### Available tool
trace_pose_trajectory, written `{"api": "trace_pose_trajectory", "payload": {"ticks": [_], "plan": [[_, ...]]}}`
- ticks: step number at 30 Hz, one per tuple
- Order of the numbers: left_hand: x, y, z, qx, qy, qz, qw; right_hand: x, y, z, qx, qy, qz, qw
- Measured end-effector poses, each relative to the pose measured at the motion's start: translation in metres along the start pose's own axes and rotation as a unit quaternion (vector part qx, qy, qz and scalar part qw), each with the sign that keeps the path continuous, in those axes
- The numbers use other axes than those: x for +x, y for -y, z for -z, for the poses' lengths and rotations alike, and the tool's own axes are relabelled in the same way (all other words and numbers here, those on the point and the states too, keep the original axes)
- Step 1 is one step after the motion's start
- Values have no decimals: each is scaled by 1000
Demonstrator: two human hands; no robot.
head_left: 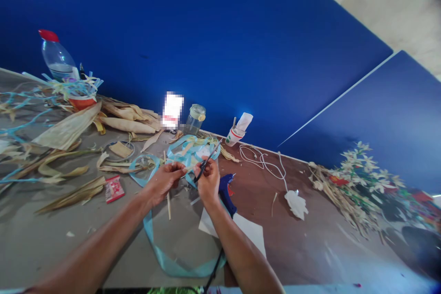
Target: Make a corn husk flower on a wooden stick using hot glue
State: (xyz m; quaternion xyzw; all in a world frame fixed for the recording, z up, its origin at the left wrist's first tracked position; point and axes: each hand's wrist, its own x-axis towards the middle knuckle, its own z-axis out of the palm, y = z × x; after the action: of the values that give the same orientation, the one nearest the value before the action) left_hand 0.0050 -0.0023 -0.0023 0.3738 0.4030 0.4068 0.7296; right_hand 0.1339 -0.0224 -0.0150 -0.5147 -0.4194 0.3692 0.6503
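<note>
My right hand (208, 182) is closed round a pair of scissors (207, 161), whose blades point up and to the right. My left hand (166, 178) pinches a light blue ribbon (172, 264) just left of the scissors. The ribbon loops down toward the table's near edge and coils up behind my hands. A blue glue gun (225, 189) lies just right of my right wrist, its black cord running toward me. A thin wooden stick (168, 202) lies under my left hand.
Dried corn husks (69, 131) cover the left of the table, with a red-capped plastic bottle (57, 57), a glass jar (195, 118), a paper cup (234, 136), a white cord (263, 161), white paper (250, 229) and a husk-flower bouquet (354, 183) at right. A blue wall stands behind.
</note>
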Motion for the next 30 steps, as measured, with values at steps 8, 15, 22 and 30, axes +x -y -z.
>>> {"api": "trace_pose_trajectory", "payload": {"ticks": [8,15,22,30], "plan": [[2,0,2,-21,-22,-16,999,-1,-2,0,25,29,24,999],[2,3,-1,-33,4,-9,999,-5,-3,-8,9,12,-3,1000],[-1,-1,0,23,20,-13,999,-2,-3,-6,-1,22,-16,1000],[2,0,3,-16,-25,-40,999,-11,1,-6,-44,89,-9,995]]}}
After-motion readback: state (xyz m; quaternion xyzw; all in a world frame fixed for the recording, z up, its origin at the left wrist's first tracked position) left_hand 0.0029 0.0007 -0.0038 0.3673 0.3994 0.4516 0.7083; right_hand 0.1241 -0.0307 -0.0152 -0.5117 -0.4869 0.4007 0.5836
